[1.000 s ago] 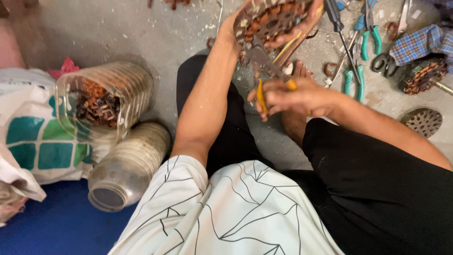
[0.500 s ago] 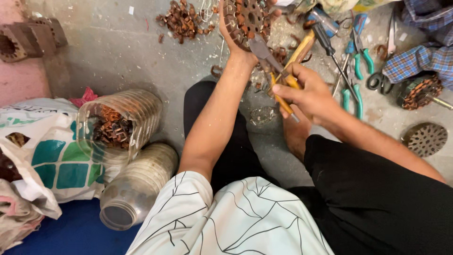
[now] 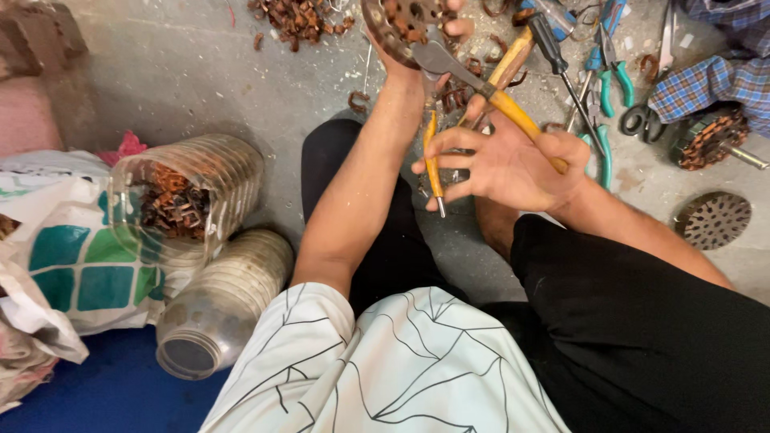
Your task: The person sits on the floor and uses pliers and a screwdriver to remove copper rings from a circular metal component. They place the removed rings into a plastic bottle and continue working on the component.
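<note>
On the concrete floor (image 3: 200, 88) we grip a round copper-wound stator (image 3: 401, 24) in our left hand (image 3: 417, 48) at the top edge, while our right hand (image 3: 505, 164) clasps yellow-handled pliers (image 3: 481, 88) biting into it.

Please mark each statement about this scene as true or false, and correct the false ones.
1. The right hand holds pliers with yellow handles. True.
2. The left hand holds a round metal part filled with copper windings. True.
3. Both clear plastic jars stand upright. False: the jar with copper scrap and the second jar both lie on their sides.
4. The round perforated metal disc lies on the person's lap. False: it lies on the concrete floor, to the person's right.
5. Scissors lie on the floor near a checked cloth. True.
</note>
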